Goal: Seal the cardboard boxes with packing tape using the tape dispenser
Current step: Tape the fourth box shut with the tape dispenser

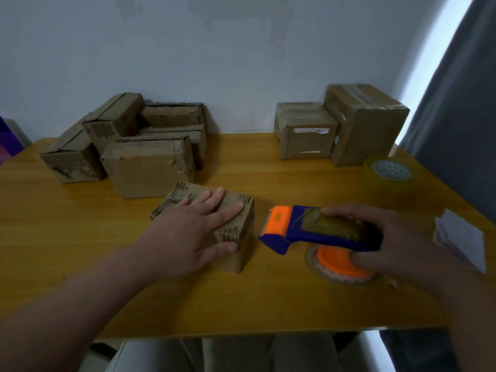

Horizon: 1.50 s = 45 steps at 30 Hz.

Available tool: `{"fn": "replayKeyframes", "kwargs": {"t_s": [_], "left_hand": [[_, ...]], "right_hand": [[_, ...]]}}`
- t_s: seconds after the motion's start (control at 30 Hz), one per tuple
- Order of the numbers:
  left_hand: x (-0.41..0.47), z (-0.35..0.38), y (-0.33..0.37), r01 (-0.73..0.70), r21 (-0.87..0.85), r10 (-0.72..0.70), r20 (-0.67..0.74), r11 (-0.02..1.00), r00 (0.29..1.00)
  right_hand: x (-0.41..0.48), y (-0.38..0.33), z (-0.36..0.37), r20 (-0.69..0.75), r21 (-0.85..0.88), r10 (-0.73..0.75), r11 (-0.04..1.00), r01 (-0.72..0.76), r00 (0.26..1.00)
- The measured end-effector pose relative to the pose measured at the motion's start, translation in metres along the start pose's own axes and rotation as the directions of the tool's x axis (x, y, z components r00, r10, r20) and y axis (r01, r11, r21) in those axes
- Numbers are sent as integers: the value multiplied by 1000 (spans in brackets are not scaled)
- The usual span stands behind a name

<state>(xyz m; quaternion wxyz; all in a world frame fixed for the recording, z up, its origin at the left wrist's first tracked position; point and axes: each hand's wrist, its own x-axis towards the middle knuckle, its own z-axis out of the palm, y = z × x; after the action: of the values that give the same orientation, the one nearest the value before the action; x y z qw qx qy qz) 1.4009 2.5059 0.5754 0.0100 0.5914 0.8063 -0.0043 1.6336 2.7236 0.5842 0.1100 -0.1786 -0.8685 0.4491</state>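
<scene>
**Close quarters up front**

My left hand (188, 232) lay flat on the small brown cardboard box (243, 253) on the yellow wooden table (241, 304), fingers (214, 198) spread. My right hand (402, 242) gripped the blue-and-orange plastic tape dispenser (303, 226) just right of it, not touching. Worn open boxes (150, 173) crowded back left; taped boxes (306, 140) and a clear tape roll (389, 181) sat right.

no readable text, box label (311, 131) illegible

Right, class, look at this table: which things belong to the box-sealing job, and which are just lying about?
For the job: small box under the left hand; tape dispenser in the right hand; stacked boxes, back left; two boxes, back right; spare tape roll.
Lying about: white paper slip by the right edge; purple object at far left.
</scene>
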Motion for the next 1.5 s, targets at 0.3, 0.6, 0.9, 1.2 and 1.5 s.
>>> {"fn": "replayKeyframes", "kwargs": {"t_s": [0.3, 0.6, 0.9, 1.2, 1.5], "left_hand": [[-1, 2, 12, 35, 45, -35, 0, 998, 999], [-1, 5, 15, 54, 55, -51, -50, 997, 997], [0, 5, 15, 53, -6, -54, -90, 999, 994], [-4, 3, 10, 4, -75, -14, -124, 997, 992], [-13, -1, -9, -67, -321, 11, -174, 945, 985]], "right_hand": [[34, -46, 12, 51, -300, 15, 954, 1, 999], [57, -62, 2, 143, -185, 246, 958, -219, 959], [50, -36, 1, 209, 34, 433, 893, -449, 877], [43, -32, 0, 156, -178, 463, 882, -437, 872], [41, -11, 25, -25, 101, 411, 908, -407, 911]]}}
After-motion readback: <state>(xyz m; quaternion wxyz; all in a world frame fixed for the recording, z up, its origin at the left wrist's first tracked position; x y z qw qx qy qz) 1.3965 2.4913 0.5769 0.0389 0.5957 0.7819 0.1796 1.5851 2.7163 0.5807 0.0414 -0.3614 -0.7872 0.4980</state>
